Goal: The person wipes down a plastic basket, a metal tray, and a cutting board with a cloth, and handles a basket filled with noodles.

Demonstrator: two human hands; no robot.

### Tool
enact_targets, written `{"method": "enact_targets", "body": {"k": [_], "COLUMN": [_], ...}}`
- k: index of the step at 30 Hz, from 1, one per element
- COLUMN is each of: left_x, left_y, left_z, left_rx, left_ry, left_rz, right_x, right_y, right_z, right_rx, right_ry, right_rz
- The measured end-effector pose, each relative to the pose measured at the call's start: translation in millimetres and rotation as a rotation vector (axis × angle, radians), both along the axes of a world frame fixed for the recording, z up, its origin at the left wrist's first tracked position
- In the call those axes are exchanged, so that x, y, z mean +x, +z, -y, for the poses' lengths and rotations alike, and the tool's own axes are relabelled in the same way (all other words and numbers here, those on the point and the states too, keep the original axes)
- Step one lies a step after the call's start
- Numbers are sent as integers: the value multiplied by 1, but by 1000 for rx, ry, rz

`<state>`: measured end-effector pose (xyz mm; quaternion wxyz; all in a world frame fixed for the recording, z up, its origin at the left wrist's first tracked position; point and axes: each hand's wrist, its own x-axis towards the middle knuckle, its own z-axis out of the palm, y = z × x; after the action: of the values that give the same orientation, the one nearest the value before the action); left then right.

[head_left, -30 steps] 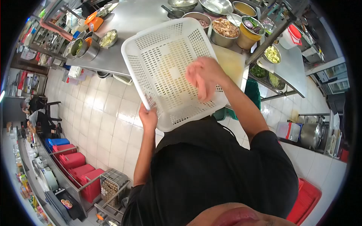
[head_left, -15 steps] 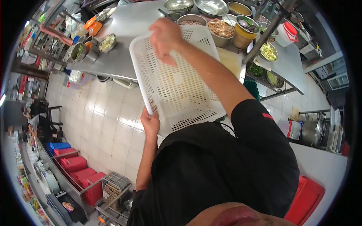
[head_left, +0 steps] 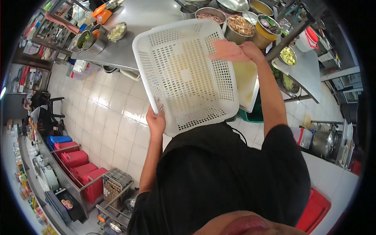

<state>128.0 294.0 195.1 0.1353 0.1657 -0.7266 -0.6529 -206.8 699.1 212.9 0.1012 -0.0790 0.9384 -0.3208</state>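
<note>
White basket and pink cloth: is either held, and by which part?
The left hand grips the white basket by its left rim; the right hand holds the pink cloth by one end.

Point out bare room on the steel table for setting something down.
The steel table is bare between the white basket and the bowl of chopped pieces. The yellowish board right of the basket looks mostly bare too. Crowded: the far right, packed with pots.

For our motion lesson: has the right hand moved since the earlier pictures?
Yes: the right hand has moved rightward, closer to the yellow container.
</note>
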Motion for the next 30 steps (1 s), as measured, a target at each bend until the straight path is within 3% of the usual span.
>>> {"method": "enact_targets", "body": {"k": [1, 3, 5, 7, 9, 12, 16, 19, 20, 23, 24, 25, 30], "left_x": [1, 6, 5, 6, 8, 3, -4, -10, -11, -15, -15, -16, -16], "left_y": [-1, -3, -5, -12, -18, -17, 1, 21, 29, 39, 45, 50, 56], "left_z": [0, 0, 4, 7, 8, 15, 18, 21, 19, 16, 16, 16, 17], "left_rx": [17, 40, 55, 116, 131, 108, 225, 350, 393, 486, 511, 537, 560], "left_ry": [24, 71, 124, 183, 231, 265, 344, 362, 365, 324, 302, 280, 228], "left_rz": [-33, -38, 5, 17, 31, 41, 2, -54, -77, -109, -118, -129, -62], "right_x": [16, 39, 77, 80, 106, 127, 134, 143, 119, 55, 71, 81, 110], "right_y": [-6, -4, 33, 0, 8, 0, 1, 53, 23, -43, -18, -9, 5], "right_z": [-12, -41, -45, -87, -92, -107, -71, 11, 0, 7, 34, 61, 119], "right_rx": [-233, -956, -1152, -1499, -1587, -1690, -1908, -1575, -1688, -2096, -2032, -2013, -1975], "right_ry": [-95, -135, -15, -206, -295, -151, 280, -409, -352, 279, 80, 33, 229], "right_rz": [-37, 191, 163, 295, 226, 355, 468, 214, 289, 640, 636, 658, 789]}}
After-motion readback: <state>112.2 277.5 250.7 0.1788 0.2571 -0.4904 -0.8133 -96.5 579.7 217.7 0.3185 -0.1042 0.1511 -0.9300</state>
